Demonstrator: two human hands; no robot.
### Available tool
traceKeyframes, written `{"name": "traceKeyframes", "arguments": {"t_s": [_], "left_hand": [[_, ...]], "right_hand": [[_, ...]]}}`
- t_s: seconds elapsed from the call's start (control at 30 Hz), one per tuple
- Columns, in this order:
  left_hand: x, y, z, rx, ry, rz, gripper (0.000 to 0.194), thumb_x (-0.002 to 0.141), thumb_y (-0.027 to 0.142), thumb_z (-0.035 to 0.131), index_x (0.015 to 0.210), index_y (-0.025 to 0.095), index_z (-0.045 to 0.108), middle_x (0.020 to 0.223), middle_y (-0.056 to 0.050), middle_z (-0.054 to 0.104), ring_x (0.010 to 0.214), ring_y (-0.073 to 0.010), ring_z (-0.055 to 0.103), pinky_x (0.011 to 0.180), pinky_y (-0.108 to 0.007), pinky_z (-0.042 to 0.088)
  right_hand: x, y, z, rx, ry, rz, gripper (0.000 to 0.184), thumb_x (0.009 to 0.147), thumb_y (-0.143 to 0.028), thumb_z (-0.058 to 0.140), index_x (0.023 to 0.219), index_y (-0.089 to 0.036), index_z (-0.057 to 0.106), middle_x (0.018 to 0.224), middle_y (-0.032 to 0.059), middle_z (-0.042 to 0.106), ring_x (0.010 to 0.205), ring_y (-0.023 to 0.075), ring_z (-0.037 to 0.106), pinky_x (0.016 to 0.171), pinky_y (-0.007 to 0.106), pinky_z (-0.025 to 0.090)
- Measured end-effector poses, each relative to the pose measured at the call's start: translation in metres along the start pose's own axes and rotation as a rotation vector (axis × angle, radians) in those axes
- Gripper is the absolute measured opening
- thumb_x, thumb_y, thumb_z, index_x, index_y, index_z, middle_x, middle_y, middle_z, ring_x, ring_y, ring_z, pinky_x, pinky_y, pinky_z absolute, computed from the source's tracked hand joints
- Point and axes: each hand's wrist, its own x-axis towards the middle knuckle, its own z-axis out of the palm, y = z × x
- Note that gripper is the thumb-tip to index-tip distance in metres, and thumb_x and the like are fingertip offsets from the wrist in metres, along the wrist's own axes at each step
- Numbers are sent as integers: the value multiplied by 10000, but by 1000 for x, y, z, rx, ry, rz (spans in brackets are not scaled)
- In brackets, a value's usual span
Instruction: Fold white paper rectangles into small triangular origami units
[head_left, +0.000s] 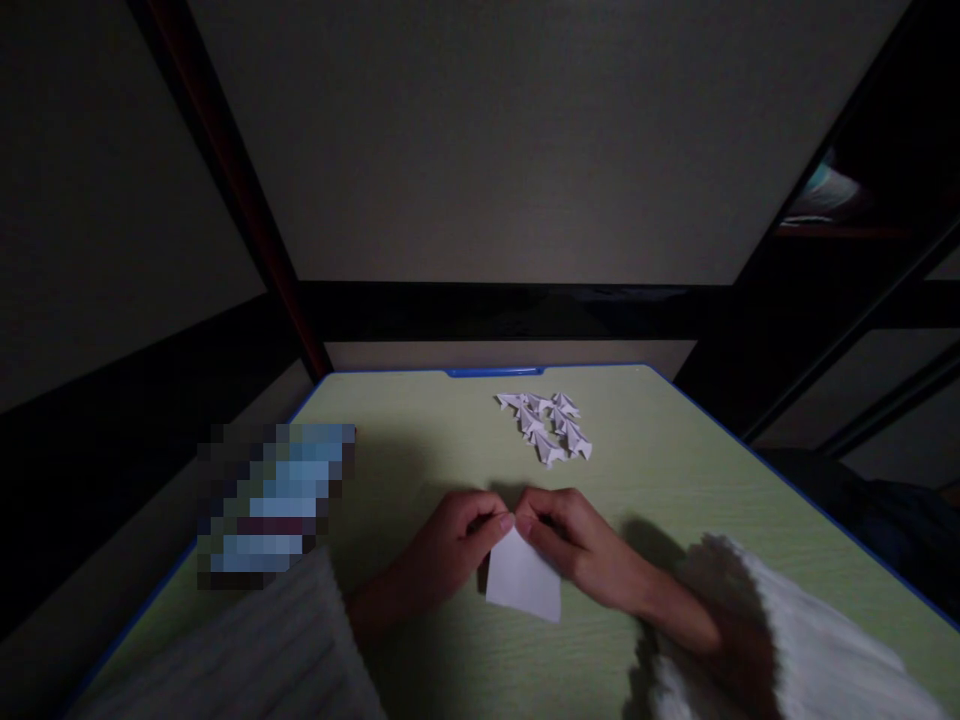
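- The paper (525, 585) is hanging at the frame's lower centre, right at the hands.
- The left hand (466, 535) and right hand (574, 542) are both pinching its top end, nearly meeting.
- Pressing evenly from both sides, keeping the edges aligned, should be making any fold crisper.
- Folded pieces (574, 440) are lying on the surface (405, 420), right of centre.
- At upper right, a shelf (840, 231) is holding a bundle (827, 192), too dim to identify.

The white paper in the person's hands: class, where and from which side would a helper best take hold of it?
Probably at the middle of the near edge of the white paper, pinched between thumb and finger, coming from the person's side. The left hand and right hand pinch its far end, while the broad, flat near edge is uncovered by fingers.
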Motion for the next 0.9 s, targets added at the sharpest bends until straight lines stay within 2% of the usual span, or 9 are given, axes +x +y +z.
{"name": "traceKeyframes", "arguments": {"t_s": [0.1, 0.23, 0.33, 0.4, 0.47, 0.57, 0.67, 0.8, 0.9], "left_hand": [[-2, -1, 0, 59, 37, 80, 268, 742, 268, 413, 499, 160, 380, 495, 51, 335, 494, -81, 328, 462, -200, 244], [-2, 0, -4, -1, 153, 64, 283, 741, 291, 411, 495, 167, 350, 485, 53, 309, 474, -80, 299, 444, -206, 222], [1, -2, -11, -135, 286, 7, 282, 714, 320, 431, 496, 174, 326, 475, 61, 278, 452, -74, 270, 426, -201, 207], [3, -4, -15, -217, 443, -16, 255, 693, 322, 442, 514, 177, 332, 481, 65, 265, 450, -72, 257, 417, -194, 197], [4, -4, -17, -217, 536, 8, 234, 659, 299, 476, 507, 168, 356, 497, 59, 291, 478, -73, 277, 431, -187, 213], [4, -1, -14, -208, 458, 8, 252, 667, 298, 465, 483, 163, 358, 478, 58, 295, 471, -72, 276, 434, -186, 223], [3, 1, -8, -185, 344, 18, 273, 677, 299, 463, 467, 164, 352, 458, 60, 294, 452, -68, 284, 431, -186, 234], [0, 1, -2, -167, 106, -41, 261, 698, 338, 441, 509, 159, 416, 454, 44, 380, 435, -84, 387, 436, -195, 293], [-2, 2, 1, -112, 1, -26, 253, 695, 323, 445, 508, 155, 424, 479, 42, 382, 471, -84, 388, 452, -193, 289]], "right_hand": [[2, 0, 0, 116, -55, 34, 209, 755, -264, 423, 588, -147, 465, 531, -34, 397, 490, 74, 351, 431, 179, 269], [6, 4, -4, 326, -27, 110, 183, 708, -257, 455, 559, -149, 460, 436, -59, 392, 407, 61, 321, 414, 187, 240], [7, 11, -7, 461, 56, 95, 145, 668, -203, 463, 538, -143, 479, 365, -68, 396, 363, 54, 306, 412, 190, 231], [8, 15, -9, 564, 186, 70, 150, 672, -189, 436, 531, -148, 466, 352, -71, 395, 347, 51, 295, 401, 188, 224], [9, 16, -8, 592, 261, 49, 155, 697, -209, 446, 554, -150, 460, 393, -61, 429, 377, 55, 335, 420, 187, 250], [10, 13, -4, 516, 176, 73, 216, 725, -328, 487, 608, -147, 463, 490, -38, 468, 443, 67, 396, 444, 191, 286], [9, 9, 1, 420, 122, 94, 291, 724, -406, 495, 596, -149, 450, 477, -49, 431, 433, 63, 374, 430, 186, 279], [6, 11, 3, 393, 149, 111, 339, 745, -438, 447, 557, -159, 403, 459, -62, 357, 414, 56, 313, 388, 175, 232], [3, 12, 3, 331, 56, 80, 326, 749, -419, 440, 554, -161, 395, 484, -58, 331, 432, 58, 290, 381, 171, 219]]}}
